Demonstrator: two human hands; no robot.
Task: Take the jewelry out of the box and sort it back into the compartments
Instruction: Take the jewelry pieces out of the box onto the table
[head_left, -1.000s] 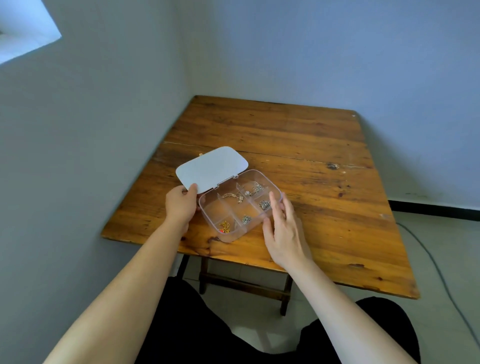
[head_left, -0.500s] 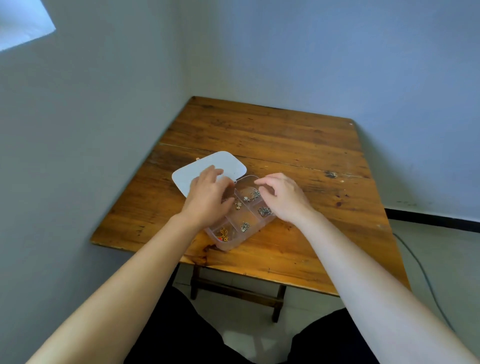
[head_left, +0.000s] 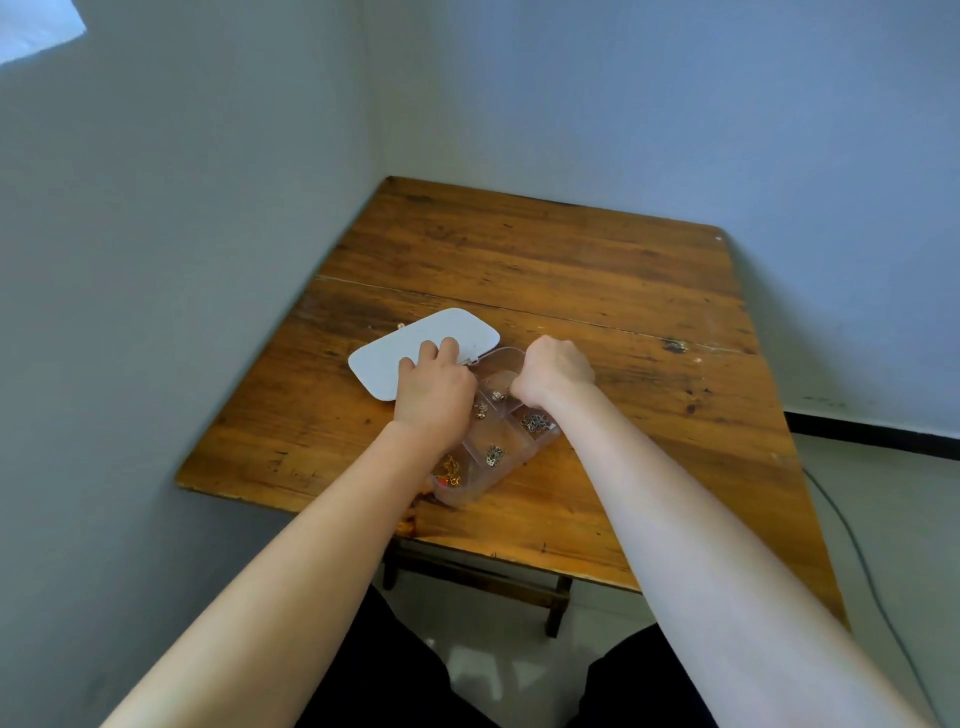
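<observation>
A clear plastic compartment box (head_left: 511, 470) lies open on the wooden table (head_left: 571, 270), its white lid (head_left: 415, 343) folded back to the left. Small gold and silver jewelry pieces sit in the compartments: a gold and red piece (head_left: 450, 472) nearest me, a silver charm (head_left: 494, 454) and a dark silver cluster (head_left: 535, 422). My left hand (head_left: 434, 397) rests over the box's left side, fingers reaching onto the lid hinge. My right hand (head_left: 553, 376) hovers over the far compartments with fingers curled down into one; what they pinch is hidden.
The table stands in a corner, with walls to the left and behind. Its near edge runs just in front of the box. A cable (head_left: 857, 551) lies on the floor at the right. My dark-clothed knees (head_left: 395, 675) are under the near edge.
My left hand moved from the box's left corner up over its left compartments and lid hinge. My right hand moved from the box's near right edge to the far compartments, fingers curling down.
</observation>
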